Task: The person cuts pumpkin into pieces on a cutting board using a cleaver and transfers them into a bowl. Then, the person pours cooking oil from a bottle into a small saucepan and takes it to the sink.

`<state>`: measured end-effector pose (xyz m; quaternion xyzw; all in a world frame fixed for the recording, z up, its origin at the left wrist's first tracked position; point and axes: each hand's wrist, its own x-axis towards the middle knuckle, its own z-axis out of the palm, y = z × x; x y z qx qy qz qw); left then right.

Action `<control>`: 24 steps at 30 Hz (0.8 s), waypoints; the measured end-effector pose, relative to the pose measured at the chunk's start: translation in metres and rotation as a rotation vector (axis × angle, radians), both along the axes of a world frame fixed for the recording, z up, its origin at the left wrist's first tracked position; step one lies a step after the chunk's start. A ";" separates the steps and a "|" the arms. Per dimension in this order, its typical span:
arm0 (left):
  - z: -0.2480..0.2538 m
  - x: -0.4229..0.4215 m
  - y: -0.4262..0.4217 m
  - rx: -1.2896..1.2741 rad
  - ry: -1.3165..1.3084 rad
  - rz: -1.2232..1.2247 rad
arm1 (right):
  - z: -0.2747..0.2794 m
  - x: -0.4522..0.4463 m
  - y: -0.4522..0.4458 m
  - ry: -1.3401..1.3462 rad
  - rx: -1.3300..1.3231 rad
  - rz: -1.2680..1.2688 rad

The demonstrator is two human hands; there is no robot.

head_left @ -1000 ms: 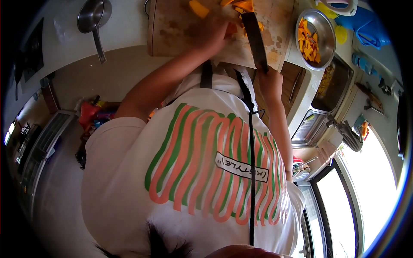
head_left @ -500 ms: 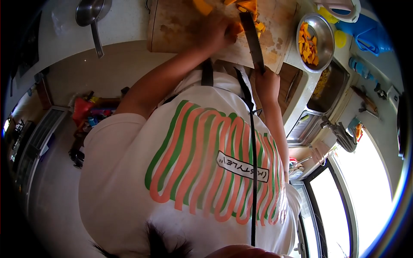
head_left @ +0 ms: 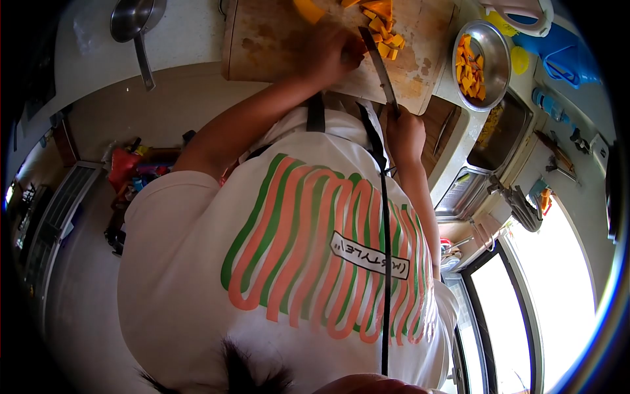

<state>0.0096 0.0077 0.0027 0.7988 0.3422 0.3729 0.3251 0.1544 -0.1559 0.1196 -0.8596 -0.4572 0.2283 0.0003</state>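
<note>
Kitchen counter (head_left: 189,36) ran across the top of the view, with a wooden cutting board (head_left: 275,39) on it. Left hand (head_left: 331,54) curled over an orange chunk (head_left: 356,47), mostly hidden. Right hand (head_left: 405,131) clenched round the knife (head_left: 380,71), blade over the board beside cut orange pieces (head_left: 387,41). Metal bowl (head_left: 500,62) of more pieces stood right of the board.
</note>
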 end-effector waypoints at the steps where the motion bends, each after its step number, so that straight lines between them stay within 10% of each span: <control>1: 0.005 0.001 -0.001 0.006 -0.025 0.020 | -0.001 0.000 -0.001 -0.001 0.005 0.000; 11: 0.051 0.004 0.003 -0.798 0.119 0.046 | 0.000 0.000 -0.001 0.008 -0.071 -0.015; 24: 0.026 0.001 0.017 -0.742 0.251 -0.098 | -0.022 0.019 0.033 0.054 -0.201 0.072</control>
